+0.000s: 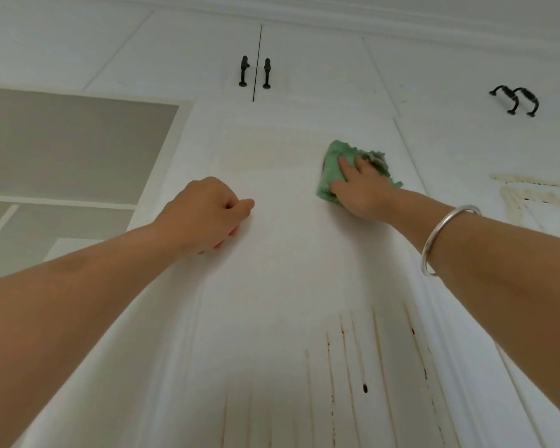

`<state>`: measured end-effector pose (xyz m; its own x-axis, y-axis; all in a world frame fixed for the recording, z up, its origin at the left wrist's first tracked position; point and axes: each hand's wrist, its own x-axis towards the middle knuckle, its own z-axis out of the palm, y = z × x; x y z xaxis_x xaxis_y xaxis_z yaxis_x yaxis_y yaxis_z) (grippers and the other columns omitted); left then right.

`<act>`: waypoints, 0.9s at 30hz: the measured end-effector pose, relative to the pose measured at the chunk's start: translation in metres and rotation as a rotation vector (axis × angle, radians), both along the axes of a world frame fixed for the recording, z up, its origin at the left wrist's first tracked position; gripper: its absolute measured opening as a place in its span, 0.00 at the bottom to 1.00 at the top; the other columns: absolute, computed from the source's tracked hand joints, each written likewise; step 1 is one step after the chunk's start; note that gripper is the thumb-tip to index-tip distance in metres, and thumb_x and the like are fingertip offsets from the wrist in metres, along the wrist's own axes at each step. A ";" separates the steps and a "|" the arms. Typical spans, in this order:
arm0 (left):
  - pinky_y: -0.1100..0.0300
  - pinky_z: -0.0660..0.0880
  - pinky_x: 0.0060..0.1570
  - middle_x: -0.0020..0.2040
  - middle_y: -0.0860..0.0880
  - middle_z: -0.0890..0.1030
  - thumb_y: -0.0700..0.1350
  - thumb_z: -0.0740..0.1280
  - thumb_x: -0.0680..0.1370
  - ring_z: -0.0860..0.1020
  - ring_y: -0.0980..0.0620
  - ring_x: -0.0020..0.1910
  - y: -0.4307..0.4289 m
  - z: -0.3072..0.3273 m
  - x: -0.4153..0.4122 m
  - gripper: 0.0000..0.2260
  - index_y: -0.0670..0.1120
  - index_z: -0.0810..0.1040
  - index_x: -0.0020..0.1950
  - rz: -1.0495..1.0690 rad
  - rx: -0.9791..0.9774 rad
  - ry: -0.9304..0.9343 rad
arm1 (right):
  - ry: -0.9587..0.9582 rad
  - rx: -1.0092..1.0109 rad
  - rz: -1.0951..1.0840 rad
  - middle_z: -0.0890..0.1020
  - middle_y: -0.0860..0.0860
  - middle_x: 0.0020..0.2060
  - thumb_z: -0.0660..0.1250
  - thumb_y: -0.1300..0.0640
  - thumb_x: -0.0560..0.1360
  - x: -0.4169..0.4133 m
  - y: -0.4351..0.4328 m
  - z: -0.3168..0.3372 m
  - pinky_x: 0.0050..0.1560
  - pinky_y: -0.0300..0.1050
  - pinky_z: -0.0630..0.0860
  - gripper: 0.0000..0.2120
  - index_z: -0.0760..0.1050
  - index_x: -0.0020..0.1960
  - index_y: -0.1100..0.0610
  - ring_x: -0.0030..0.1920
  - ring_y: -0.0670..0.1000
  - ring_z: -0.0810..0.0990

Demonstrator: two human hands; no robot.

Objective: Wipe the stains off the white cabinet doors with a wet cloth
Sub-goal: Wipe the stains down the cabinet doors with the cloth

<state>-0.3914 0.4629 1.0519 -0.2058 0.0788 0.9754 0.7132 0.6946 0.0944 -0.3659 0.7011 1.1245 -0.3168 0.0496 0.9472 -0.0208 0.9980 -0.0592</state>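
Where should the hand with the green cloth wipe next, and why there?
Probably sideways to the left. The right hand presses the green cloth flat on the white door, and a faint yellowish patch lies just left of it at the same height. The brown streaks lower down could wait.

Bare white panelled cabinet door (282, 253) between left hand (204, 215) and right hand (359, 189); clear sweep. Above, two black metal pull handles (255, 72) jutting out.
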 end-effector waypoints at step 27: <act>0.70 0.65 0.20 0.19 0.51 0.74 0.49 0.62 0.78 0.67 0.54 0.16 0.007 0.008 -0.013 0.19 0.46 0.75 0.28 -0.084 -0.178 -0.045 | 0.127 0.074 -0.080 0.42 0.54 0.79 0.43 0.38 0.81 -0.024 -0.044 0.043 0.75 0.56 0.39 0.29 0.42 0.79 0.44 0.78 0.55 0.42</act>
<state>-0.4041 0.4695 1.0600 -0.2345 0.2682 0.9344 0.7670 0.6415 0.0084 -0.3904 0.6569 1.1674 -0.1916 -0.0012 0.9815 0.0564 0.9983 0.0122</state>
